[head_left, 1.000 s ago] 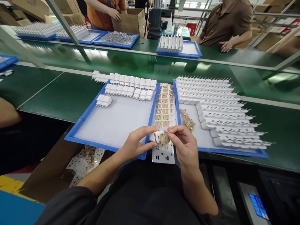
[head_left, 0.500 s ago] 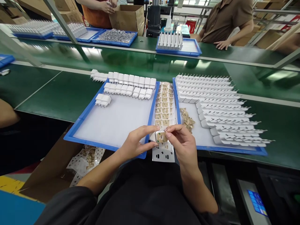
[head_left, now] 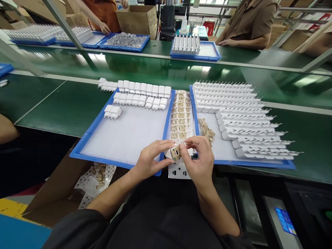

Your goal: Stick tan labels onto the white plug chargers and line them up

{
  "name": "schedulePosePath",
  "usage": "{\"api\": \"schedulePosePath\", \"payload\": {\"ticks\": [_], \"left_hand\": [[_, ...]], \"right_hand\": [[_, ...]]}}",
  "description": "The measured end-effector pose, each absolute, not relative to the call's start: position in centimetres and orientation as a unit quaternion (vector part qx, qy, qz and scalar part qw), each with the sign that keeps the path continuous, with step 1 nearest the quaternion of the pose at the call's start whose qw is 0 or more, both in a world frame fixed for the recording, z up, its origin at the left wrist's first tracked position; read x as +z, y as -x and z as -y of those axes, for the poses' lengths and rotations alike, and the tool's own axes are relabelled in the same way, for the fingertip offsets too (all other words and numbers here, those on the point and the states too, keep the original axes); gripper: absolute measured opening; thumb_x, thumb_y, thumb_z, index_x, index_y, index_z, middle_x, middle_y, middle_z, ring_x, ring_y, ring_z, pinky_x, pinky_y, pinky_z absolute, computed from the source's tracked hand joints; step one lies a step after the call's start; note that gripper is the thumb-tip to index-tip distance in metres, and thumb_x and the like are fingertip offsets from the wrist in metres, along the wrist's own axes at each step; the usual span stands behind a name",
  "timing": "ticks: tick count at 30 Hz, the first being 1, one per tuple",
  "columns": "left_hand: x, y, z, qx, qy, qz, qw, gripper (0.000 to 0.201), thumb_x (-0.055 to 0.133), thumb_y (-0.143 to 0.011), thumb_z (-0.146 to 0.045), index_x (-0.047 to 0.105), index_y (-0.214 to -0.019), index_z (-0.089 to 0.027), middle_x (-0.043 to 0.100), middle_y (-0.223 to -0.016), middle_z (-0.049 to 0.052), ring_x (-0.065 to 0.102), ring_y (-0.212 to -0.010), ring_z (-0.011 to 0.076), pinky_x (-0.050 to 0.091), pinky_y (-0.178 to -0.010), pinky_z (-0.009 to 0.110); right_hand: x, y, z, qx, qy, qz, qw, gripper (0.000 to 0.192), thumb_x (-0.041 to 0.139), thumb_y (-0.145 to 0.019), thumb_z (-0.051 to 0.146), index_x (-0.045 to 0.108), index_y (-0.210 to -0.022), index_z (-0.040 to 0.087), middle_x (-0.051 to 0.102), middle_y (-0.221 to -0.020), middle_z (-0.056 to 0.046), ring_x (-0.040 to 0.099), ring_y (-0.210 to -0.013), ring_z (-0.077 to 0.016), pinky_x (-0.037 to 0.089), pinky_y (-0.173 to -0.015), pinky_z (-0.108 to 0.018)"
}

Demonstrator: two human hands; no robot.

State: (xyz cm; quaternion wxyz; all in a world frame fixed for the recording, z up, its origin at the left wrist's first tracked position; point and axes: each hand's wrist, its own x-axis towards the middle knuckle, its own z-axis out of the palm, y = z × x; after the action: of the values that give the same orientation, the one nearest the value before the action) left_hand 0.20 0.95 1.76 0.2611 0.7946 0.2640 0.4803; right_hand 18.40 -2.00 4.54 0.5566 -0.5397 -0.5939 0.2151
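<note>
My left hand [head_left: 148,158] holds a white plug charger [head_left: 168,154] between thumb and fingers, its port end turned toward my right hand [head_left: 199,159]. A tan adhesive sticker [head_left: 175,153] with cut-outs lies against that end face, and a dark port shows through it. My right thumb and forefinger are closed at the sticker's right edge. Beneath both hands runs a sheet of tan stickers [head_left: 182,119], its near part bare white backing. Several white chargers [head_left: 141,100] stand in rows in the left blue tray [head_left: 90,129].
In the right blue tray [head_left: 249,163] stand many rows of chargers [head_left: 233,114], beside a heap of tan scraps [head_left: 206,132]. A cardboard box [head_left: 59,197] with waste backing sits below left. Across the green bench, co-workers stand behind trays of metal parts [head_left: 127,40] and chargers [head_left: 186,45].
The sticker and charger face have tilted, and the port now shows through the cut-out. My right thumb has shifted left onto the sticker's edge. Co-workers' hands across the bench have moved.
</note>
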Motion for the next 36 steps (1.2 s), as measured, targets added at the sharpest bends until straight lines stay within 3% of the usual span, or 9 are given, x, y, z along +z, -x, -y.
{"api": "schedulePosePath", "payload": {"ticks": [6,14,19,22,27,31,34,36], "left_hand": [[1.2,-0.9,-0.7,0.535,-0.774,-0.262,0.216,0.049,0.078,-0.083,-0.021,0.059,-0.128,-0.025,0.068,-0.126,0.013,0.067,-0.117,0.0250,0.056,-0.102,0.047],[1.2,-1.3,-1.1,0.527,-0.807,-0.241,0.112,0.047,0.076,-0.084,-0.016,0.057,-0.126,-0.026,0.066,-0.130,0.011,0.067,-0.118,0.0224,0.053,-0.107,0.052],[1.0,-0.9,-1.1,0.526,-0.807,-0.228,0.142,0.053,0.076,-0.084,-0.013,0.055,-0.132,-0.025,0.065,-0.132,0.013,0.066,-0.120,0.0235,0.054,-0.106,0.048],[0.9,-0.5,-0.9,0.515,-0.800,-0.226,0.209,0.056,0.076,-0.083,-0.014,0.055,-0.135,-0.024,0.066,-0.132,0.014,0.065,-0.122,0.0246,0.056,-0.104,0.045],[0.8,-0.2,-0.6,0.490,-0.766,-0.281,0.306,0.049,0.076,-0.085,-0.019,0.059,-0.131,-0.022,0.069,-0.129,0.013,0.066,-0.120,0.0252,0.056,-0.104,0.041],[1.2,0.3,-0.6,0.457,-0.725,-0.370,0.359,0.041,0.073,-0.088,-0.031,0.062,-0.125,-0.019,0.073,-0.121,0.011,0.071,-0.110,0.0238,0.059,-0.098,0.037],[1.8,1.4,-1.2,0.436,-0.727,-0.418,0.327,0.036,0.070,-0.088,-0.036,0.064,-0.119,-0.019,0.075,-0.114,0.008,0.072,-0.102,0.0212,0.060,-0.092,0.033],[2.1,2.6,-2.2,0.406,-0.743,-0.457,0.271,0.033,0.068,-0.089,-0.038,0.066,-0.117,-0.020,0.075,-0.107,0.006,0.072,-0.093,0.0189,0.059,-0.086,0.030]], "right_hand": [[3.4,-18.4,1.6,0.515,0.401,0.486,0.581,0.011,0.063,-0.092,0.029,0.066,-0.102,0.027,0.064,-0.109,-0.005,0.060,-0.110,-0.0207,0.054,-0.090,-0.034],[3.2,-17.0,1.9,0.552,0.380,0.428,0.607,0.007,0.068,-0.086,0.028,0.066,-0.093,0.026,0.063,-0.107,-0.003,0.060,-0.106,-0.0196,0.052,-0.090,-0.033],[3.0,-17.8,1.6,0.552,0.373,0.442,0.601,0.005,0.065,-0.088,0.025,0.069,-0.091,0.026,0.065,-0.103,-0.002,0.062,-0.106,-0.0199,0.050,-0.094,-0.035],[3.5,-18.6,1.3,0.515,0.389,0.505,0.574,0.007,0.064,-0.090,0.025,0.069,-0.094,0.027,0.066,-0.103,-0.003,0.063,-0.104,-0.0204,0.051,-0.093,-0.037],[4.2,-19.3,1.6,0.301,0.416,0.648,0.562,0.007,0.069,-0.087,0.022,0.070,-0.090,0.028,0.069,-0.100,-0.005,0.063,-0.100,-0.0242,0.050,-0.094,-0.045],[3.1,-21.6,1.8,0.312,0.342,0.665,0.586,0.002,0.067,-0.087,0.027,0.068,-0.087,0.028,0.069,-0.083,-0.004,0.065,-0.088,-0.0252,0.054,-0.081,-0.045],[1.1,-25.4,0.6,0.234,0.493,0.548,0.634,0.008,0.066,-0.089,0.030,0.066,-0.094,0.025,0.068,-0.087,-0.005,0.066,-0.084,-0.0220,0.055,-0.079,-0.041],[-0.5,-28.3,-0.7,0.131,0.624,0.548,0.541,0.023,0.067,-0.086,0.037,0.067,-0.102,0.022,0.070,-0.094,-0.007,0.066,-0.086,-0.0230,0.054,-0.083,-0.042]]}}
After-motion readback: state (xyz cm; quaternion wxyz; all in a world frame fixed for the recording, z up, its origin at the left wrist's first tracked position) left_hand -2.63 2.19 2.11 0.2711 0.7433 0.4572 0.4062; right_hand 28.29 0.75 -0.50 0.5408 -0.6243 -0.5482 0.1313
